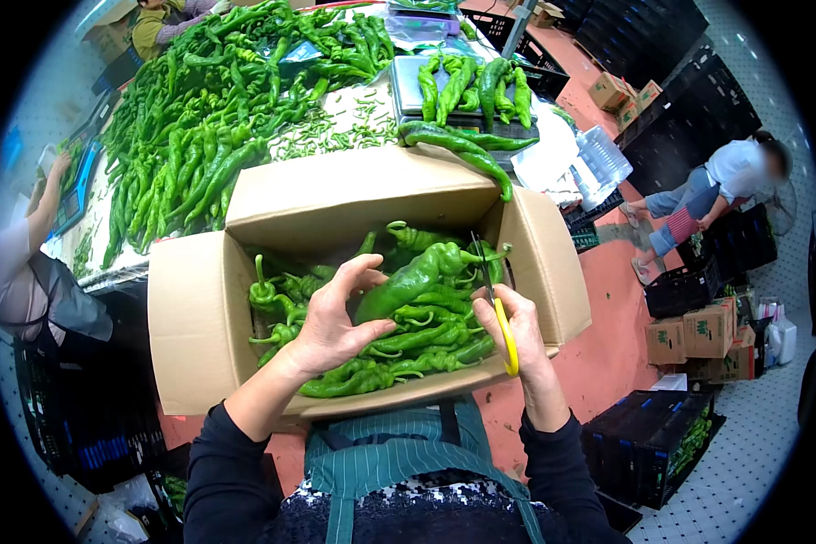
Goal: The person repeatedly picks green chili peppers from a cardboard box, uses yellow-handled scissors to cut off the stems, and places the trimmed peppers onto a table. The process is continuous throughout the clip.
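My left hand is curled around the lower end of a large green pepper above an open cardboard box. The pepper's tip is hidden in the palm, and its stem points right. In my right hand is a pair of scissors with yellow handles. Their dark blades point away from me and cross the pepper's stem in the view; whether they touch it I cannot tell. Below, many long green peppers lie in the box, some with curled stems.
Behind the box, a table holds a large heap of green peppers and cut stem pieces. Peppers lie on a scale and hang over the box's back flap. People work at left and right. Black crates and cartons stand right.
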The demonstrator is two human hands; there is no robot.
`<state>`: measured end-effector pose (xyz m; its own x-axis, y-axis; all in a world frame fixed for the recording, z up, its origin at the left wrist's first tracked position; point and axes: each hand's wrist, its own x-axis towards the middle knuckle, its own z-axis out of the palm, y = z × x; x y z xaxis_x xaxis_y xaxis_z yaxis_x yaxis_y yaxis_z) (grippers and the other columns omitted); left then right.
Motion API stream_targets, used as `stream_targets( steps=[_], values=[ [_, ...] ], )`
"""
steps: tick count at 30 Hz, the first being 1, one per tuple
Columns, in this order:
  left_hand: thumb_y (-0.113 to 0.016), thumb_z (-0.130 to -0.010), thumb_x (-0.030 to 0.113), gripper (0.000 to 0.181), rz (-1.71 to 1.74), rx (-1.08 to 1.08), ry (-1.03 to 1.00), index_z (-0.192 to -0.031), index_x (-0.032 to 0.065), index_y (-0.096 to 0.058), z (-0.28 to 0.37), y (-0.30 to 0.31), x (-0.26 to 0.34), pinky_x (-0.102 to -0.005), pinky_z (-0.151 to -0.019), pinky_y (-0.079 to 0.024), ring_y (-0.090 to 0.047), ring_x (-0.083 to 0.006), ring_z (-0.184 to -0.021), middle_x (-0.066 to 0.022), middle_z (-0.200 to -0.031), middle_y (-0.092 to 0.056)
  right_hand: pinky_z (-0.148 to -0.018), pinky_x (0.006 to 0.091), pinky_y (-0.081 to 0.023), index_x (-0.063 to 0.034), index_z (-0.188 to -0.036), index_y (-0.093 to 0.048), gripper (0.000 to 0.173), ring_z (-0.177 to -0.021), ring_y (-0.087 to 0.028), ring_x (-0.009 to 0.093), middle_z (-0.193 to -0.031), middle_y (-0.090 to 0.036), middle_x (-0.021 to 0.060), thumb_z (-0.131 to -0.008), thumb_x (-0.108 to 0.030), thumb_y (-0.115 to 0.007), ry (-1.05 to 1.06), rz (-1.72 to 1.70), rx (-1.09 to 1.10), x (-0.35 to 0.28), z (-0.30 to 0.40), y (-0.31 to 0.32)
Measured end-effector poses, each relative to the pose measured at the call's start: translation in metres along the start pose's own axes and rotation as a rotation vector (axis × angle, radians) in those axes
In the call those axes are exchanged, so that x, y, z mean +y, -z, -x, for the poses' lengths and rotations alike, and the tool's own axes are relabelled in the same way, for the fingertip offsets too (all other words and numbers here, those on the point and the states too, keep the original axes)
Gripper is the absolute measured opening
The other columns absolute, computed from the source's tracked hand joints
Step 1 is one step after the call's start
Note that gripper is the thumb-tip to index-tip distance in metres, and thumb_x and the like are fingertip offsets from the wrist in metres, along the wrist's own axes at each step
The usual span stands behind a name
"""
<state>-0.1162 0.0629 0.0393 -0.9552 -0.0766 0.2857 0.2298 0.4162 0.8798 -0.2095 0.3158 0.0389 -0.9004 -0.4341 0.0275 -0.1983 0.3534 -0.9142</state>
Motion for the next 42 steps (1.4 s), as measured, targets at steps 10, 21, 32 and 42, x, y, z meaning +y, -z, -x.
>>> stream_targets(
  steps=[10,21,32,42],
  values=[
    [-0.083,-0.056,-0.002,0.095,-0.249,0.041,-0.257,-0.138,0.0052,-0.036,-0.002,-0.002,0.013,-0.0384,-0.078,-0.051,-0.059,-0.0334,-0.093,-0.0175,-0.108,-0.057,-0.035,0.0223,-0.029,0.0023,-0.077,-0.06,0.037,-0.038,-0.039,0.005,-0.048,-0.046,-0.0006,-0.099,-0.028,-0.054,-0.057,-0.199,0.017,0.013,-0.001,-0.014],
    [-0.071,-0.06,-0.001,0.05,-0.497,0.153,-0.246,-0.108,-0.0028,-0.057,-0.013,0.003,-0.005,-0.0387,-0.079,-0.05,-0.059,-0.0341,-0.092,-0.0181,-0.105,-0.054,-0.04,0.0219,-0.026,-0.0039,-0.067,-0.056,0.039,-0.044,-0.036,0.003,-0.049,-0.044,-0.004,-0.095,-0.031,-0.062,-0.008,-0.083,0.146,0.023,-0.017,-0.025],
    [-0.064,-0.082,0.003,0.027,0.599,0.439,0.371,-0.103,0.0048,-0.047,-0.047,-0.003,-0.018,-0.0221,-0.054,-0.044,-0.05,-0.0071,-0.06,-0.0011,-0.078,-0.054,-0.073,0.0439,-0.05,-0.0038,-0.1,-0.057,0.025,-0.084,-0.063,0.034,-0.086,-0.063,0.0156,-0.079,-0.017,-0.063,0.393,0.629,-0.119,-0.038,-0.127,-0.032],
    [-0.062,-0.083,0.002,0.022,0.7,0.567,0.478,-0.102,0.0045,-0.052,-0.031,-0.004,-0.037,-0.0254,-0.056,-0.044,-0.052,-0.0118,-0.059,-0.0026,-0.075,-0.054,-0.085,0.0437,-0.045,-0.0079,-0.095,-0.068,0.035,-0.098,-0.057,0.031,-0.098,-0.059,0.0143,-0.076,-0.037,-0.07,0.465,0.843,-0.246,-0.039,-0.199,-0.054]
  ],
)
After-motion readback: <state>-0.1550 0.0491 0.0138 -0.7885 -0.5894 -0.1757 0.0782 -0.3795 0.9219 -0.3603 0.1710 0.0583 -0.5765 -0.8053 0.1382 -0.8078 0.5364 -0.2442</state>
